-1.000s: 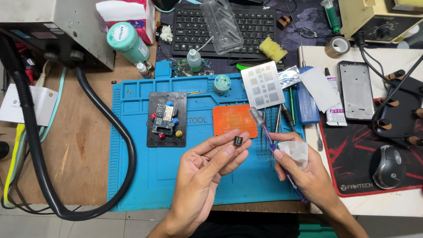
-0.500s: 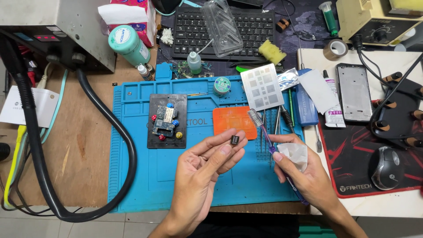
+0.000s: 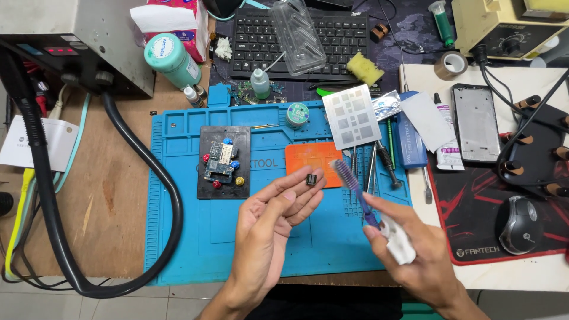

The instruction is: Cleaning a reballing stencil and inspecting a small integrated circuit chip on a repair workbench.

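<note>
Black small chip [image 3: 310,179] sits pinched at the fingertips of the left hand [image 3: 269,222], palm up, fingers closed on it, above the blue silicone mat [image 3: 178,195]. Right hand [image 3: 415,261] grips a purple brush [image 3: 354,188] plus a wad of white tissue [image 3: 398,240]; brush bristles point up-left, tip just beside the chip, not clearly touching. Orange pad [image 3: 311,161] lies just beyond the left fingertips. Black board holder [image 3: 224,162] with a circuit board is to the left of the left hand, farther out. Metal stencil [image 3: 352,116] is beyond the brush tip. Tweezers and tools [image 3: 379,163] lie on the mat beyond the right hand. Mouse [image 3: 518,224] is well to its right.
</note>
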